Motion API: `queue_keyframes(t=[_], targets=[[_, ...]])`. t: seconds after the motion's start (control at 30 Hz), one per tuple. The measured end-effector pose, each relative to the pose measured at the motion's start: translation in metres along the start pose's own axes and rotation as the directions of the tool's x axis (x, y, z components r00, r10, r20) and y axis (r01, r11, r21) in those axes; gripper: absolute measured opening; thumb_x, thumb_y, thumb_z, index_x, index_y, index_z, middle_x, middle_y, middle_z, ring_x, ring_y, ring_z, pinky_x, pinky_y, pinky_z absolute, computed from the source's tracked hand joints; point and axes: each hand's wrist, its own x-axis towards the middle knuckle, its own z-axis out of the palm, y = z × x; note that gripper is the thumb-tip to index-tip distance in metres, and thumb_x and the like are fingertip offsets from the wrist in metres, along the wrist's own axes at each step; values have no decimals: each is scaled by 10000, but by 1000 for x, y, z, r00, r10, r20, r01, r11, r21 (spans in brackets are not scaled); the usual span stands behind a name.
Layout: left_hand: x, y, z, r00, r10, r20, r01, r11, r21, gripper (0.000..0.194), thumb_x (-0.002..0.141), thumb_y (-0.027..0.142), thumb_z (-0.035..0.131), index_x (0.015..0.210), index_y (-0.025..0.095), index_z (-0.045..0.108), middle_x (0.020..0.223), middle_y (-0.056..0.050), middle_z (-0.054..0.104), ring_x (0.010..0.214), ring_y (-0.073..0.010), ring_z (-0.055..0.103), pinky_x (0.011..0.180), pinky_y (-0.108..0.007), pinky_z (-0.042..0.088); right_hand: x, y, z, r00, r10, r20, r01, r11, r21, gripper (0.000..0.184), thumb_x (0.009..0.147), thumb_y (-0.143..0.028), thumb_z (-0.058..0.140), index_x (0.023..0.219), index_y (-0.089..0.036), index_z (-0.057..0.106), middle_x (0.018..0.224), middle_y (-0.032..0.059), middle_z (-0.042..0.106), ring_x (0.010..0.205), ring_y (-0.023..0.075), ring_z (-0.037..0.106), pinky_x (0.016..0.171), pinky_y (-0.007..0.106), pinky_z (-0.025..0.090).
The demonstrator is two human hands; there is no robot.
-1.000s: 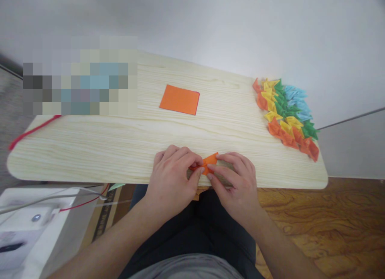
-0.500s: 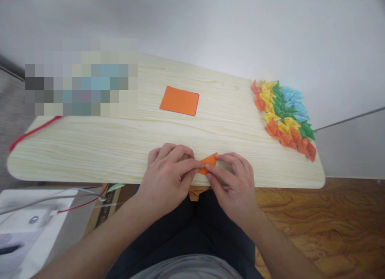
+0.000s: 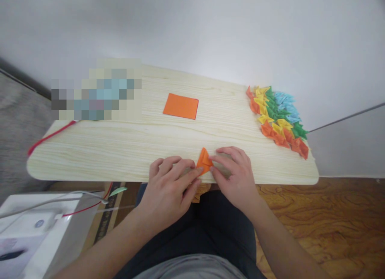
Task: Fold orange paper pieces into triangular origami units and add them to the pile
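Head view, pretty colourful. Got a small folded orange paper piece right between the hands, near the front edge of a pale wood-grain tabletop with rounded corners. Showing a pointed top and a few crease lines. Touching its lower left with the left hand, index fingertip on the paper, thumb just below, tips a bit apart. Touching its right side with the right hand, index and thumb tips apart too. Beyond the hands, can see a flat orange rectangular sheet. Past the right hand and off to its right, loads of folded paper shapes, orange, yellow, green and light blue, packed close together. Way left of the left hand, a red cord over the tabletop edge. Can't make out anything in the pixelated patch beyond it.
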Motion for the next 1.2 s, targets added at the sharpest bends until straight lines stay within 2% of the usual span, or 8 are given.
queue_keyframes(t=[0.2, 0.3, 0.4, 0.53, 0.63, 0.83, 1.0, 1.2], targets=[[-22, 25, 14, 999, 43, -2, -43, 999, -22, 367, 985, 344, 633, 1344, 273, 667, 1295, -47, 737, 1205, -302, 600, 1045, -530, 342, 12, -2, 5, 999, 30, -37, -31, 1000, -7, 201, 880, -142, 730, 1003, -290, 787, 1210, 54, 699, 1198, 290, 577, 1051, 507, 460], [-23, 25, 13, 996, 64, -70, -68, 996, -56, 252, 968, 283, 661, 1215, 293, 710, 1220, -17, 762, 1148, -267, 626, 1036, -501, 359, 17, -2, 8, 999, -36, 7, 36, 999, 12, 236, 876, -83, 700, 903, -292, 807, 1146, 39, 703, 1145, 269, 581, 1026, 484, 466], [-13, 12, 4, 983, -19, -182, 4, 997, -81, 182, 928, 235, 699, 1102, 281, 725, 1166, -22, 765, 1123, -263, 616, 1025, -481, 392, 19, 1, 9, 995, -90, 53, 89, 996, 26, 277, 882, -59, 679, 913, -297, 818, 1102, 33, 708, 1105, 255, 578, 1013, 473, 461], [5, -7, -7, 999, -9, -38, 4, 994, -112, 336, 903, 280, 709, 1238, 269, 696, 1268, -49, 725, 1193, -289, 580, 1049, -488, 400, 19, 6, 8, 986, -143, 88, 141, 990, 30, 310, 887, -53, 662, 961, -308, 821, 1069, 26, 707, 1090, 249, 573, 982, 459, 457], [8, -11, -7, 999, 46, 21, -43, 993, -113, 269, 931, 309, 682, 1196, 284, 721, 1252, -38, 737, 1174, -283, 592, 1038, -487, 396, 19, 8, 6, 976, -188, 112, 186, 982, 28, 304, 889, -60, 658, 966, -307, 819, 1033, 23, 709, 1065, 245, 575, 943, 444, 461], [-4, -5, 3, 996, 81, -23, -82, 994, -74, 159, 969, 246, 644, 1081, 292, 747, 1166, -17, 771, 1103, -251, 623, 991, -459, 394, 2, 1, -4, 960, -216, 180, 221, 975, -6, 307, 925, -89, 627, 1101, -290, 778, 1133, 36, 732, 1136, 268, 578, 997, 480, 465], [-8, 0, 5, 996, 65, -53, -67, 997, -44, 133, 971, 246, 650, 1050, 291, 746, 1099, -3, 784, 1062, -242, 633, 967, -454, 392, -28, -7, -10, 973, -160, 164, 160, 987, 15, 411, 949, -85, 597, 1289, -285, 711, 1269, 53, 706, 1220, 282, 561, 1069, 516, 465], [-4, 2, 2, 999, 26, -45, -30, 996, -88, 101, 964, 272, 669, 999, 285, 763, 1070, -11, 783, 1047, -237, 630, 959, -452, 400, -33, -6, -7, 987, -132, 89, 130, 991, 32, 256, 950, -173, 681, 1165, -288, 760, 1129, 43, 765, 1124, 263, 624, 1026, 511, 500]])
